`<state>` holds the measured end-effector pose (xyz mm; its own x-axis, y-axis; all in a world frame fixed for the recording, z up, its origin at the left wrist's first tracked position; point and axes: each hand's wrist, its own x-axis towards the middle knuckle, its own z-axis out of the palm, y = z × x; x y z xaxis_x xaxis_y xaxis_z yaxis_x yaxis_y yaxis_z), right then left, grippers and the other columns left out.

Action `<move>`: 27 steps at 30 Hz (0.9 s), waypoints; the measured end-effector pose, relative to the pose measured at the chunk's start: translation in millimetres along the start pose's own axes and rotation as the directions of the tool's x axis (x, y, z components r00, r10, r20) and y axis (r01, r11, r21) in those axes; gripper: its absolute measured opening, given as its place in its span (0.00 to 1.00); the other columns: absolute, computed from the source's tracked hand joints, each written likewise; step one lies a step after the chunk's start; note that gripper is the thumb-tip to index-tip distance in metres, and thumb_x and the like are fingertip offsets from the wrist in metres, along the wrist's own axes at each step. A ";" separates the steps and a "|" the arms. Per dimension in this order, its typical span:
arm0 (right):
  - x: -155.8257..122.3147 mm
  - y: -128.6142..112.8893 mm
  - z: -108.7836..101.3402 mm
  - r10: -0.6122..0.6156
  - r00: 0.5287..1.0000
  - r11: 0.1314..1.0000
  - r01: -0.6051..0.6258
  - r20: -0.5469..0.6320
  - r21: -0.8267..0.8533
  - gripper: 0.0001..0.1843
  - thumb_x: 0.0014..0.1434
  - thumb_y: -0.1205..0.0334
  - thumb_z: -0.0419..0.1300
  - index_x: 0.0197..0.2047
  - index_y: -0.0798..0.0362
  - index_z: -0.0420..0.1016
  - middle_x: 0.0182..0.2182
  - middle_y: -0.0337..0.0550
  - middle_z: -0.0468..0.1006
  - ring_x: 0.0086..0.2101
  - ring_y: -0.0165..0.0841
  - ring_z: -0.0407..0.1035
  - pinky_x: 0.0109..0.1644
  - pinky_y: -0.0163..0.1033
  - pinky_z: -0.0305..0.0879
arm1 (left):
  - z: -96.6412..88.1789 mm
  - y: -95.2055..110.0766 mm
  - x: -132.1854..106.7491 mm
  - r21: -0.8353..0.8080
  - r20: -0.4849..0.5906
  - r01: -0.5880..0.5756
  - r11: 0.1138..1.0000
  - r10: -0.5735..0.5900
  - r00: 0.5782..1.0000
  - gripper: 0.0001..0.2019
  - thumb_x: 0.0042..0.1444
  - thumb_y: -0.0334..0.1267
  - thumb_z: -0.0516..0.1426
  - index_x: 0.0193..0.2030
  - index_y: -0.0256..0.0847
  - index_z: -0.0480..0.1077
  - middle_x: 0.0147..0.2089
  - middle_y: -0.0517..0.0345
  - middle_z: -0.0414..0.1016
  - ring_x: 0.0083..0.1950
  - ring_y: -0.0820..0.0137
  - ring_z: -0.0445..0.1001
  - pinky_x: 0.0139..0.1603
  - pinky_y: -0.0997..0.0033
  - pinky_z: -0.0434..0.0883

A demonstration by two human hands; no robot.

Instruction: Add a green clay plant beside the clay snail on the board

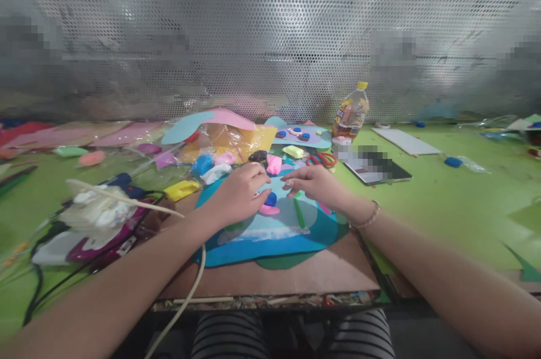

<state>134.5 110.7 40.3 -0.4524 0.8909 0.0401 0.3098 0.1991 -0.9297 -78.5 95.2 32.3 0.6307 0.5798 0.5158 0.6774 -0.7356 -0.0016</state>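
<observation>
My left hand (242,194) hovers over a blue paper sheet (236,252), fingers bent and the thumb apart from them. Its thumb tip is right at a blue clay lump (271,199); whether they touch I cannot tell. Under that lump lies a flat pink clay piece (269,210). Opposite, my right hand (315,183) has its thumb and forefinger apart, with nothing visible between them. Below its fingers a green clay strip (300,213) lies on the light blue paper shape (276,225). A white smear (266,235) runs along the lower part of the sheet.
Behind the hands are pink clay (274,164), red-handled scissors (323,160), a drink bottle (351,111) and a tablet (376,166). Cables and a power strip (95,240) crowd the left; a pale cable (198,274) passes by my left forearm. Brown board (338,274) lies beneath the sheet.
</observation>
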 end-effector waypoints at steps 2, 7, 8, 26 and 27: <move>0.5 1.1 -1.9 -0.023 1.000 0.999 0.022 -0.020 -0.027 0.11 0.53 0.56 0.61 0.30 0.57 0.75 0.24 0.42 0.76 0.22 0.25 0.67 0.21 0.30 0.54 | 0.5 -0.2 -0.4 -0.004 0.003 0.007 1.000 -0.007 1.000 0.09 0.59 0.36 0.50 0.41 0.37 0.69 0.44 0.49 0.69 0.50 0.62 0.66 0.51 0.59 0.65; 0.2 -1.0 -0.7 -0.069 0.998 0.995 0.068 -0.009 -0.070 0.12 0.45 0.55 0.65 0.28 0.56 0.73 0.20 0.35 0.70 0.22 0.24 0.62 0.25 0.31 0.56 | 0.3 0.2 -0.5 -0.028 -0.002 -0.001 1.000 0.001 1.000 0.09 0.59 0.36 0.50 0.41 0.38 0.69 0.43 0.50 0.69 0.50 0.61 0.66 0.49 0.58 0.66; -0.1 -1.5 0.1 -0.073 0.997 0.994 0.071 -0.015 -0.087 0.13 0.43 0.56 0.66 0.28 0.56 0.73 0.20 0.34 0.68 0.22 0.24 0.60 0.25 0.31 0.55 | 0.0 0.6 -0.3 -0.029 -0.007 -0.007 1.000 0.006 1.000 0.09 0.58 0.35 0.50 0.41 0.38 0.69 0.43 0.50 0.70 0.50 0.61 0.66 0.49 0.58 0.66; 3.7 7.6 2.8 -0.011 1.000 0.997 0.011 -0.004 0.076 0.12 0.56 0.71 0.54 0.42 0.54 0.75 0.41 0.44 0.78 0.36 0.31 0.75 0.29 0.31 0.67 | -0.6 0.7 0.6 -0.022 0.022 -0.025 0.999 0.026 0.999 0.08 0.58 0.34 0.51 0.41 0.38 0.70 0.41 0.52 0.69 0.47 0.63 0.66 0.48 0.61 0.66; 3.3 7.2 2.5 -0.016 1.000 0.997 0.017 -0.003 0.078 0.11 0.56 0.69 0.56 0.41 0.54 0.75 0.40 0.44 0.78 0.35 0.31 0.75 0.29 0.31 0.66 | -0.7 0.9 0.6 -0.018 0.019 -0.025 1.000 0.025 1.000 0.08 0.58 0.34 0.51 0.41 0.38 0.70 0.41 0.52 0.69 0.46 0.63 0.67 0.48 0.61 0.67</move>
<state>133.2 114.0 32.8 -0.4552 0.8886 0.0563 0.2357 0.1813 -0.9548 -77.7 94.6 33.3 0.6546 0.5680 0.4989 0.6549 -0.7558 0.0011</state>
